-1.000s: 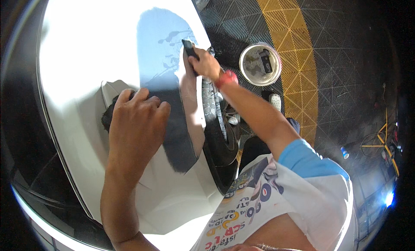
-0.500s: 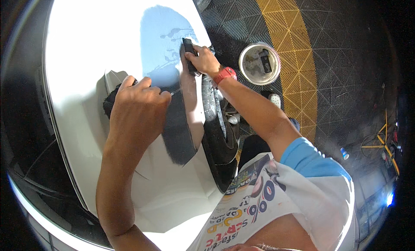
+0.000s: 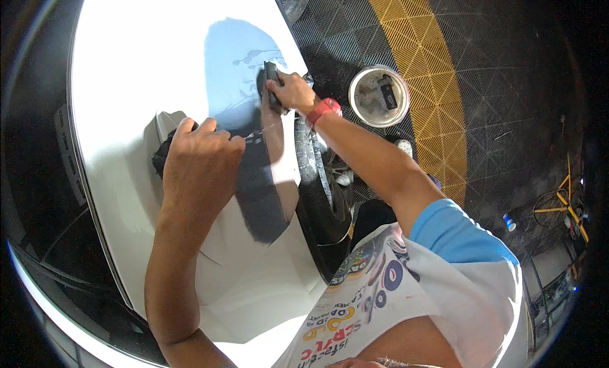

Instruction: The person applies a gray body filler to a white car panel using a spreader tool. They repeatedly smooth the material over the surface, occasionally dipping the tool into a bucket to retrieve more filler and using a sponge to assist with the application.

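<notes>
White car panel [image 3: 244, 292] with a grey patch [image 3: 263, 209] near its right edge; left hand [image 3: 202, 165] bent over a dark fuzzy pad [image 3: 161, 155], grip hidden; right hand [image 3: 294, 92] closed round a dark block [image 3: 271, 70] by that edge, where trapped grit might scratch or wetness cause slipping; tyre [image 3: 309, 155] beyond could hamper the right wrist; bucket [image 3: 380, 121] farther right

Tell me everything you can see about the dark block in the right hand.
The dark block is blackish and oblong with fairly straight edges; its material is hard to tell. It lies lengthwise roughly up and down the picture, slightly slanted, its far end jutting past the fingers. The right hand grips it from the wheel side, partly hiding it. It appears to rest against the white car panel, by the right border of the grey patch.
</notes>
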{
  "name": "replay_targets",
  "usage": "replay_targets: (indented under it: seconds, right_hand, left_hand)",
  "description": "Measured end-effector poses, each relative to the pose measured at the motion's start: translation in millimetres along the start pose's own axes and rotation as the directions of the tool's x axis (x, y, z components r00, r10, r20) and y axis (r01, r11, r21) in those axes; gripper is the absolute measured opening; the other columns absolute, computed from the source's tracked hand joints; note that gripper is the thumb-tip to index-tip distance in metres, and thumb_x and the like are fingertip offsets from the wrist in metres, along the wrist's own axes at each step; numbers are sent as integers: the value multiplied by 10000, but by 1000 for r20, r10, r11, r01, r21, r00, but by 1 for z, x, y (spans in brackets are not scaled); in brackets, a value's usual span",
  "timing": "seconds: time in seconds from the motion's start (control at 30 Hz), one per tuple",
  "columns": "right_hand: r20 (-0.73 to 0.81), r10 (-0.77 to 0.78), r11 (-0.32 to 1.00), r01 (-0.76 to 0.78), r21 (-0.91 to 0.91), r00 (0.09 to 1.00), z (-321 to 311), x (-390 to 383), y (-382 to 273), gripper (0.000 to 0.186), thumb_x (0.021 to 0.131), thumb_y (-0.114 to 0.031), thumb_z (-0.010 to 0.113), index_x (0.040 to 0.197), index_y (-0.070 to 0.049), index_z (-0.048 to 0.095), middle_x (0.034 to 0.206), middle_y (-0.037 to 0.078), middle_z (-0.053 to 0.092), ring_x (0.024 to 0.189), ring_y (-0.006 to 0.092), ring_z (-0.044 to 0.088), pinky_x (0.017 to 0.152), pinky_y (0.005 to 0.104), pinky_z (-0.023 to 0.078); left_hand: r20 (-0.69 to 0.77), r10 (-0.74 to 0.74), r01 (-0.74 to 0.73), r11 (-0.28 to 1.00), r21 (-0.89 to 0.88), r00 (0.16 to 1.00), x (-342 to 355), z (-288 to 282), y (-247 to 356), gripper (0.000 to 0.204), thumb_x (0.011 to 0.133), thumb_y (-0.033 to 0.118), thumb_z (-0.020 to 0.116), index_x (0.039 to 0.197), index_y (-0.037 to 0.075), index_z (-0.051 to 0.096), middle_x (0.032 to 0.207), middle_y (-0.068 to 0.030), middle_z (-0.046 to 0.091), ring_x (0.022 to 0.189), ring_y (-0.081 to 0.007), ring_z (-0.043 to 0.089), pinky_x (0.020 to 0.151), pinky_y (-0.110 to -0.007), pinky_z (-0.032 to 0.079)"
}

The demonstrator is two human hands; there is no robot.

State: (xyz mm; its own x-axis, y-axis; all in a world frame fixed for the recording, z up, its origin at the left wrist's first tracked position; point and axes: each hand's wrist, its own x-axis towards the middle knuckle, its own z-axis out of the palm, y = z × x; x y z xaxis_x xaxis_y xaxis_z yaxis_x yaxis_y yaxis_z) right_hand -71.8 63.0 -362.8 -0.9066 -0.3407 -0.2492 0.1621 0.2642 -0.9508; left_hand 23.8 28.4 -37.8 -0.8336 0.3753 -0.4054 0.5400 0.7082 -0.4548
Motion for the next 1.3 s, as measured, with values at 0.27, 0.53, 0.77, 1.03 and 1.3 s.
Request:
replay_targets:
  seconds: [0.27, 0.53, 0.77, 1.03, 1.3]
  right_hand:
    - [-21, -216, 968, 217, 124, 976, 5, -148, -59, 620, 994, -352, 749, 1464, 28, 610, 1339, 333, 612, 1238, 449, 672, 1015, 491, 571]
    - [127, -89, 993, 78, 92, 988, 9, -77, -20, 638, 989, -499, 696, 1457, -72, 619, 1292, 343, 640, 1167, 526, 684, 938, 553, 601]
    - [-20, -174, 984, 174, 40, 985, 20, -109, -10, 670, 1018, -477, 667, 1506, -24, 590, 1345, 308, 640, 1212, 464, 675, 1002, 495, 585]
    - [-80, -305, 952, 306, -5, 949, 0, -224, -48, 674, 1011, -346, 707, 1592, -71, 505, 1398, 318, 584, 1168, 466, 687, 971, 507, 596]
    - [-90, -172, 985, 174, 14, 981, 18, -140, 5, 550, 1036, -320, 668, 1449, 37, 605, 1296, 330, 658, 1145, 478, 669, 975, 500, 573]
  left_hand:
    - [74, -76, 77, 997, -5, 994, -31, 0, 4, 212, 706, 38, 847, 659, 113, 655, 669, -47, 668, 751, -211, 661, 796, -401, 513]
    - [-7, 3, -4, 997, -74, 1000, -15, 6, 1, 170, 660, 19, 804, 693, 109, 664, 686, -67, 674, 763, -238, 657, 794, -428, 508]
    - [40, -23, 28, 991, -132, 999, -22, -7, -1, 139, 677, 37, 794, 755, 83, 688, 769, -106, 714, 828, -287, 670, 860, -450, 510]
    - [146, -64, 75, 994, -75, 987, -17, -4, 0, 89, 760, 94, 808, 810, 61, 741, 829, -103, 754, 937, -280, 693, 947, -456, 510]
    - [20, -14, 15, 997, -75, 1000, -11, -11, -3, 132, 733, 110, 846, 799, 52, 748, 790, -154, 729, 847, -306, 715, 927, -470, 545]
